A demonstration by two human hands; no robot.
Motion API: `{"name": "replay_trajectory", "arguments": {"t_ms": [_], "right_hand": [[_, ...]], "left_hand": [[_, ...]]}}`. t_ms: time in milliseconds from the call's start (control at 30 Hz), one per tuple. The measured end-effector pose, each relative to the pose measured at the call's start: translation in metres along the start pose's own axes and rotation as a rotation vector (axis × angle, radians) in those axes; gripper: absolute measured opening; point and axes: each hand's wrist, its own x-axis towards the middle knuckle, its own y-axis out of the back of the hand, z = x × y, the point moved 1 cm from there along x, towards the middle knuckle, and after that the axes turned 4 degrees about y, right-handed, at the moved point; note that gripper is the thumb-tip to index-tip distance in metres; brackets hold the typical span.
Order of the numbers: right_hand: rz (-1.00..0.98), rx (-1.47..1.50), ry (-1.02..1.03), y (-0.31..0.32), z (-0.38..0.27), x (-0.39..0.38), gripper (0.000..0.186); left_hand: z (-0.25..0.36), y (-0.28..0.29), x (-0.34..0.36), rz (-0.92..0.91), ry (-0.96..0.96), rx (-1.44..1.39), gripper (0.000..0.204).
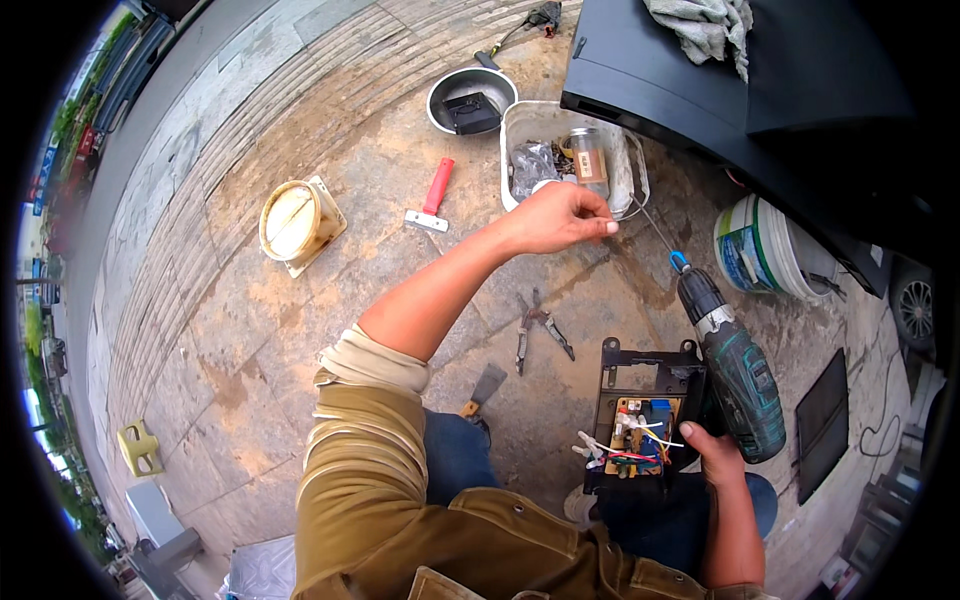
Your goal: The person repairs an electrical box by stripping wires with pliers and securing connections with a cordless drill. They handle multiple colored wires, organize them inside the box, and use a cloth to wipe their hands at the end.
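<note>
My left hand (560, 218) reaches out over the near rim of a white plastic tub (512, 125), its fingers bent and pressed together. Whatever they may hold is too small to make out. The tub contains a clear jar (588, 160) and a crumpled plastic bag (533, 168). My right hand (718, 455) is closed at a dark green and black cordless drill (738, 375), whose grip is hidden. A long thin bit with a blue collar (679, 261) points from the drill toward the tub. Beside my right thumb, a black bracket frame (648, 357) carrying a wired circuit board (632, 448) rests at my lap.
Pliers (537, 328), a putty knife (484, 388) and a red-handled scraper (435, 198) lie on the paving. Farther off are a round pan (436, 103) and a beige container (293, 222). A large black cabinet (655, 75) and a white bucket (768, 250) stand right.
</note>
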Motion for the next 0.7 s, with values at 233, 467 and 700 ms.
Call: {"name": "replay_trajectory", "arguments": {"t_ms": [233, 467, 700], "right_hand": [[-0.227, -0.026, 0.047, -0.009, -0.007, 0.021, 0.058], [-0.288, -0.013, 0.171, -0.013, 0.000, 0.027, 0.049], [-0.246, 0.048, 0.171, -0.021, -0.001, 0.023, 0.044]], "left_hand": [[0.033, -0.058, -0.031, -0.512, 0.179, -0.428, 0.033], [0.040, -0.080, -0.038, -0.456, 0.238, -0.697, 0.030], [0.035, -0.091, -0.039, -0.409, 0.331, -0.806, 0.028]]}}
